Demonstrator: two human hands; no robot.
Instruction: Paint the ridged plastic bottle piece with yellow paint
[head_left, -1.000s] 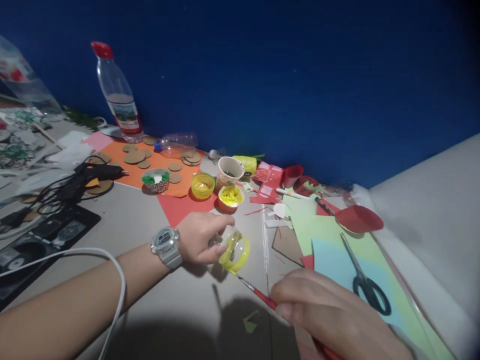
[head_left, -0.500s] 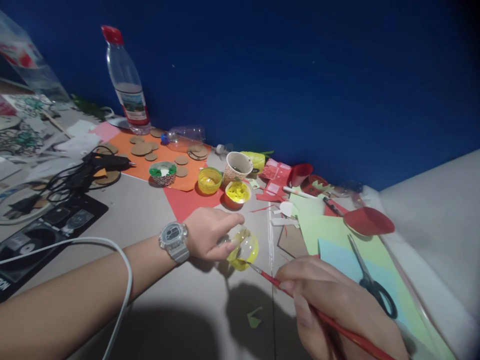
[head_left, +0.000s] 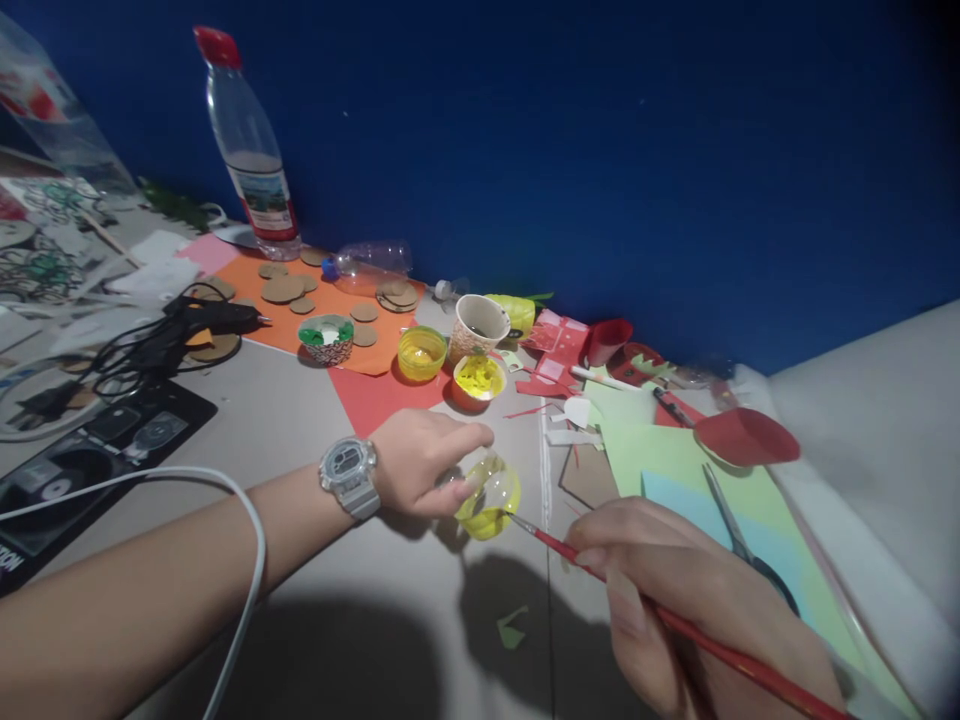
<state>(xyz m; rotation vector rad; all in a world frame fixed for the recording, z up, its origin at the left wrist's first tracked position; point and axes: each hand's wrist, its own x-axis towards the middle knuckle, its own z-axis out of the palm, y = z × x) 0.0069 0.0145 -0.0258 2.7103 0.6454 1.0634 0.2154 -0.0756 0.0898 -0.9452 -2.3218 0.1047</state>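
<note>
Left hand (head_left: pixel 420 470) grip clamps clear cup (head_left: pixel 489 497) on counter (head_left: pixel 337 600); right hand (head_left: pixel 675 600) grip pinches paintbrush (head_left: pixel 600 570). Best light, short strokes, cup tilted steady.

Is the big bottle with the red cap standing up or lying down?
Standing up. The bottle stands by the blue wall, red cap on top, unlike the small clear bottle lying on its side nearby.

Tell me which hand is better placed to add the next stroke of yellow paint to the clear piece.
Right. The right hand holds the red paintbrush, its tip at the clear piece. The left hand grips that piece, steadying it.
</note>
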